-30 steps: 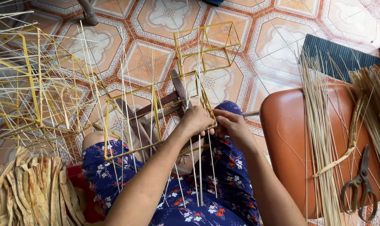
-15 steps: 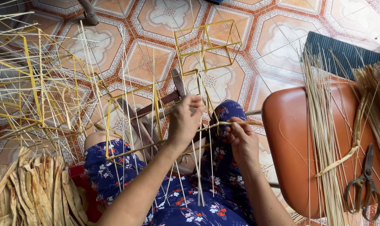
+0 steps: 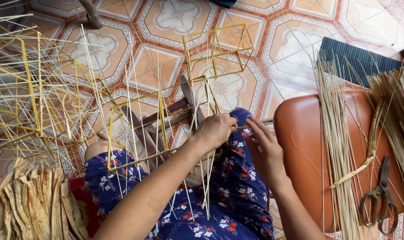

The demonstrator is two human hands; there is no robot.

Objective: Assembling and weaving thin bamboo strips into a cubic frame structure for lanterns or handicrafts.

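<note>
The boxy frame of thin yellow bamboo strips [image 3: 166,129], open-sided with loose pale splints poking through it, rests across the person's lap on a blue flowered dress [image 3: 228,195], over a small dark wooden stand [image 3: 166,118]. It looks very light and springy, easily bent or cracked, so I'd judge it best held at a lashed corner or along a rail, not by the free splints. The left hand [image 3: 215,131] is curled closed around a rail and a thin strip. The right hand [image 3: 264,151] hovers just beside it, fingers loosely spread, seemingly gripping nothing. At the right, an orange plastic stool [image 3: 300,151] bears a tied bundle of pale straw-like splints [image 3: 337,146] and dark metal scissors [image 3: 380,200]. Dry tan leaf strips [image 3: 28,204] lie lower left, on patterned tiles [image 3: 175,18].
</note>
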